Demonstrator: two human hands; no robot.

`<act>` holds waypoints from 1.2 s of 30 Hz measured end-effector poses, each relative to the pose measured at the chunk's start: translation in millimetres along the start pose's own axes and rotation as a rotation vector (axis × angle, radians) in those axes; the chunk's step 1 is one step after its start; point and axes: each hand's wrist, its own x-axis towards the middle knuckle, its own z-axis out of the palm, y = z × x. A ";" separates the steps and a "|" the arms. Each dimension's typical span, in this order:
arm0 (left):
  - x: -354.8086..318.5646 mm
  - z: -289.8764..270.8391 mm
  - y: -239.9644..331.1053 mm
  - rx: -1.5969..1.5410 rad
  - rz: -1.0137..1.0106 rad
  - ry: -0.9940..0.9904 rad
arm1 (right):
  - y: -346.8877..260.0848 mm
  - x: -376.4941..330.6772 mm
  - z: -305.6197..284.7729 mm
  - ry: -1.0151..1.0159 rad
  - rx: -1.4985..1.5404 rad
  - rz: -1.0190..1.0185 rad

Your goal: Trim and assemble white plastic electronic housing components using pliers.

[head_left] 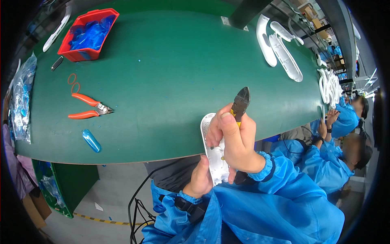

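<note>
My left hand (pixel 199 177) grips a long white plastic shell (pixel 218 166) near the table's front edge, thumb along its side. The shell is tilted, its hollow inside turned up, with a grid of small holes at the far end. My right hand (pixel 239 142) is closed round a pair of pliers (pixel 242 101) with a dark metal head and yellow on the handles. The pliers' head points up and away from the shell. Fingers of my right hand reach over the shell and hide part of it; most of the pliers' handles are hidden.
Orange-handled cutters (pixel 91 107), a shiny blue piece (pixel 91 140) and a red bin (pixel 61 51) of blue plastic lie to the left. White shells (pixel 266 44) lie at the far right beside a dark post (pixel 245 14). Co-workers in blue sit at right.
</note>
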 end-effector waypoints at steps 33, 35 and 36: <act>1.0 4.1 3.5 0.056 -0.001 0.015 | -4.2 8.0 -2.3 0.009 0.096 0.069; 0.1 3.4 2.3 0.075 -0.010 0.030 | -2.7 8.7 -2.7 -0.011 0.054 0.035; -0.4 3.2 2.1 0.075 -0.015 0.032 | -2.0 8.6 -2.9 -0.012 0.058 0.040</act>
